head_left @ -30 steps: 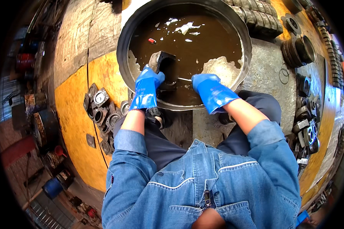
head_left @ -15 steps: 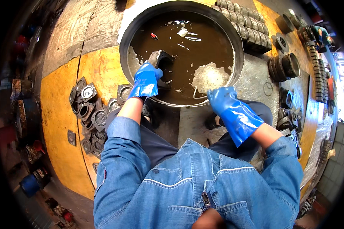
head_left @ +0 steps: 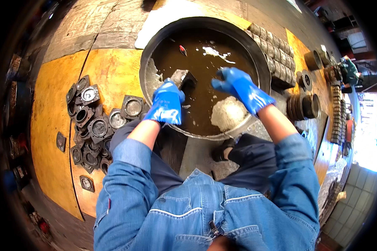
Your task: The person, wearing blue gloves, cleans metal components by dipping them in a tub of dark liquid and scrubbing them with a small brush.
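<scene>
My left hand (head_left: 167, 102), in a blue rubber glove, grips a dark metal casting (head_left: 180, 78) with a hollow side, at the left of a round black tub (head_left: 144, 54). The casting is partly in the brown liquid (head_left: 209, 39). Above the tub's right half, my right hand (head_left: 243, 90), gloved the same way, hovers with loosely bent fingers apart and nothing visible in them. Below it a pale, grainy mass (head_left: 228, 113) lies against the near right wall. Toward the far side floats a small red and black object (head_left: 182, 50).
Several square-flanged metal parts (head_left: 99, 127) are heaped on yellow boards at the left. Ribbed metal cylinders (head_left: 272, 54) stand in rows behind the tub's right rim. More ringed cylinders (head_left: 299, 106) lie at the right. A person (head_left: 349, 73) is farther off at the right.
My right hand has moved from the tub's near right rim up and over the liquid. My left hand keeps its grip on the casting. The view has shifted.
</scene>
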The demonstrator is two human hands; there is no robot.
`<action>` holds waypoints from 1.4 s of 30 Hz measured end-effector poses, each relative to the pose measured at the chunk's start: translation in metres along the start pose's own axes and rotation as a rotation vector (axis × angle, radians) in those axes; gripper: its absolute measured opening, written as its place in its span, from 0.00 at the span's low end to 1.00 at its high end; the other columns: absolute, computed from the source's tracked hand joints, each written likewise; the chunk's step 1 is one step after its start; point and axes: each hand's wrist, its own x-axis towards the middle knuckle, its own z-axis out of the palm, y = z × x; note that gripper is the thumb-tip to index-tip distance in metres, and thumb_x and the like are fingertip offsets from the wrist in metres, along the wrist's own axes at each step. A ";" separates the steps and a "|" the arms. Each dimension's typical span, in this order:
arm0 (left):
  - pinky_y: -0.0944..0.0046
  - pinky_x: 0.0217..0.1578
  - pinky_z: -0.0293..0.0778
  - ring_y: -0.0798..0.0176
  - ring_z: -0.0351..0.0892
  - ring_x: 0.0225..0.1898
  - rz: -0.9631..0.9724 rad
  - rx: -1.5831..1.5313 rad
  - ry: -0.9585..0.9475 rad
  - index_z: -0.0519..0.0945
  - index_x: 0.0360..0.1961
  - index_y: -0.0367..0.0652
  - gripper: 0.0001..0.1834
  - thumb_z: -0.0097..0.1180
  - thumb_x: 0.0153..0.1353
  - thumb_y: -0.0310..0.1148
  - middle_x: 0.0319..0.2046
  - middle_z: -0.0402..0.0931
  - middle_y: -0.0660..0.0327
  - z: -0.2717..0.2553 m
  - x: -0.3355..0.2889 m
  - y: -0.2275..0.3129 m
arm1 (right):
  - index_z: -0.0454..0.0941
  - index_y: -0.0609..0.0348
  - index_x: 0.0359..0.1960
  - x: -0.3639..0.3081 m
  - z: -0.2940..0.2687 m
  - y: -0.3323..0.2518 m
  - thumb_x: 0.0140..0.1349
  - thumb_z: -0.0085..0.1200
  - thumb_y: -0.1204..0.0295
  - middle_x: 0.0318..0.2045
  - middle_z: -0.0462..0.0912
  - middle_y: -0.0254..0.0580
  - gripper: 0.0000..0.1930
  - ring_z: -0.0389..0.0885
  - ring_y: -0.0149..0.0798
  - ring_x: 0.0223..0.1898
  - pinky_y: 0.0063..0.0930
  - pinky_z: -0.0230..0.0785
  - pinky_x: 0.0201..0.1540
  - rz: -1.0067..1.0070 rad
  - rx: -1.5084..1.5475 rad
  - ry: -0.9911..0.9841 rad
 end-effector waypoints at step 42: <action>0.53 0.49 0.80 0.47 0.88 0.46 0.242 -0.296 -0.056 0.83 0.56 0.35 0.30 0.70 0.52 0.37 0.44 0.88 0.45 -0.025 -0.022 -0.019 | 0.90 0.56 0.47 -0.004 0.056 -0.032 0.74 0.57 0.68 0.37 0.91 0.38 0.11 0.86 0.28 0.39 0.26 0.80 0.50 0.166 1.359 0.410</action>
